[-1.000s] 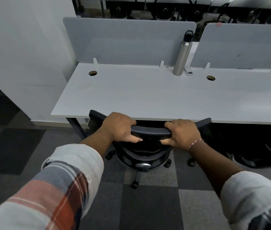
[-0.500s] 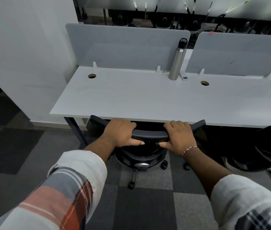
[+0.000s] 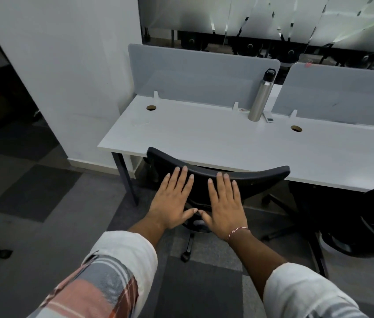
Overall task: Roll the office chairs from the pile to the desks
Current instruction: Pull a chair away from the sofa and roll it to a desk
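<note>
At desk point(image 3: 204, 138), office chair point(image 3: 261, 177) being parked, backrest at near edge; left hand point(image 3: 172, 203) and right hand point(image 3: 226, 203) being held flat at backrest, fingers straight, nothing gripped; parking judged nearly done; next: another chair to be fetched from pile.

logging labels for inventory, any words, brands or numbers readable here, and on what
No text here can be read.
Steel bottle: no brand or label shows on it.
Small sticker on the desk left of the bottle's foot: reddish marks, too small and blurred to read.
</note>
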Demonstrator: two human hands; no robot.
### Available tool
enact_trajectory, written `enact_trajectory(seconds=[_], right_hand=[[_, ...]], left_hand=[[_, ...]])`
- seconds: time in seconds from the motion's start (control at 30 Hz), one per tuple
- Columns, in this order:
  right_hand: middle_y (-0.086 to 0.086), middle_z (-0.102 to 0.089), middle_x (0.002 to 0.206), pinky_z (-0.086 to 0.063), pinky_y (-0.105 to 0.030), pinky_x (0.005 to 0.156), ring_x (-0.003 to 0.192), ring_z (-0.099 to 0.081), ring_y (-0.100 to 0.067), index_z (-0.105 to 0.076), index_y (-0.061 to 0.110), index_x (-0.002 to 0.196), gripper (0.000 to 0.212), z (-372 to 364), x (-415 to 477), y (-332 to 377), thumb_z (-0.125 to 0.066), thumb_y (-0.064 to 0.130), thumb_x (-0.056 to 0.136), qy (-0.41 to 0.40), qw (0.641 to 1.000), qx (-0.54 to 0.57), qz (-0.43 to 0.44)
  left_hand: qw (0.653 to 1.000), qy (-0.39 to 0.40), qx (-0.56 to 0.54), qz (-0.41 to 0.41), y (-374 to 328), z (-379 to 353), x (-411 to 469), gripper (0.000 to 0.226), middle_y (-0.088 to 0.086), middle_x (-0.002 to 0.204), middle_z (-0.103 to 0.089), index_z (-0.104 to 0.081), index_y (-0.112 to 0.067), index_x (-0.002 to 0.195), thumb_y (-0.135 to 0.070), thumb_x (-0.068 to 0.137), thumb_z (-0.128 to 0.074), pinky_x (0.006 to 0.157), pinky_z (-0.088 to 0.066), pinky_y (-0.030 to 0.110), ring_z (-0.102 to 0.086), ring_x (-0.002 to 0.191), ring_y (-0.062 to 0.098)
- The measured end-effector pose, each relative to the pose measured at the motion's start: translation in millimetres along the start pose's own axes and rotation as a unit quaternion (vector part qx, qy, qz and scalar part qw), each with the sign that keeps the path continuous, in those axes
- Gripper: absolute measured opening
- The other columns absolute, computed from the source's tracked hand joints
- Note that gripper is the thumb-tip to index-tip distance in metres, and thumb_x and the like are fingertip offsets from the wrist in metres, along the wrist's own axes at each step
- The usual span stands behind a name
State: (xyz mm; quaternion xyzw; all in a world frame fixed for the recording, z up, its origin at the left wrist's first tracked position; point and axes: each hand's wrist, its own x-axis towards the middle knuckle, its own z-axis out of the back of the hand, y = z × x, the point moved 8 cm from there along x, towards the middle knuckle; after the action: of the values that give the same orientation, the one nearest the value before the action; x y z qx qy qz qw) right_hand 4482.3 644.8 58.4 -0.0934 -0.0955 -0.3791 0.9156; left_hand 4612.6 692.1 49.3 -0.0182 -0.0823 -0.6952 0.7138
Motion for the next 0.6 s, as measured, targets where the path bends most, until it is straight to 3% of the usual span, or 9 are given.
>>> enact_trajectory(seconds=[0.1,0.37,0.6], right_hand=[[-0.021,-0.013,0.162,-0.012,-0.053,0.119,0.151,-0.010,-0.036,-0.027,0.005,0.153,0.095,-8,-7,38,-0.064,0.057,0.083,0.014,0.997,-0.006,0.078],[-0.022,-0.023,0.159,-0.010,-0.050,0.118,0.149,-0.017,-0.035,-0.032,0.005,0.152,0.086,-6,16,134,-0.060,0.055,0.087,0.046,0.991,0.012,0.122],[-0.020,-0.023,0.160,-0.011,-0.051,0.118,0.149,-0.018,-0.035,-0.031,0.006,0.152,0.088,-14,24,250,-0.051,0.063,0.087,0.083,0.977,0.014,0.198]], left_hand=[[0.999,0.040,0.002,0.000,7,-11,-30,0.090,0.017,0.167,0.004,0.001,-0.014,0.159,-0.064,0.096,-0.038,0.125,-0.003,0.049,0.007,0.154,0.032],[0.995,0.058,0.025,0.074,87,-1,-101,0.082,0.017,0.167,-0.002,-0.009,-0.013,0.161,-0.061,0.099,-0.035,0.125,-0.004,0.048,0.003,0.155,0.031],[0.984,0.094,0.014,0.150,162,-10,-199,0.080,0.017,0.167,0.004,-0.002,-0.013,0.161,-0.059,0.102,-0.030,0.125,-0.001,0.047,0.009,0.154,0.031]])
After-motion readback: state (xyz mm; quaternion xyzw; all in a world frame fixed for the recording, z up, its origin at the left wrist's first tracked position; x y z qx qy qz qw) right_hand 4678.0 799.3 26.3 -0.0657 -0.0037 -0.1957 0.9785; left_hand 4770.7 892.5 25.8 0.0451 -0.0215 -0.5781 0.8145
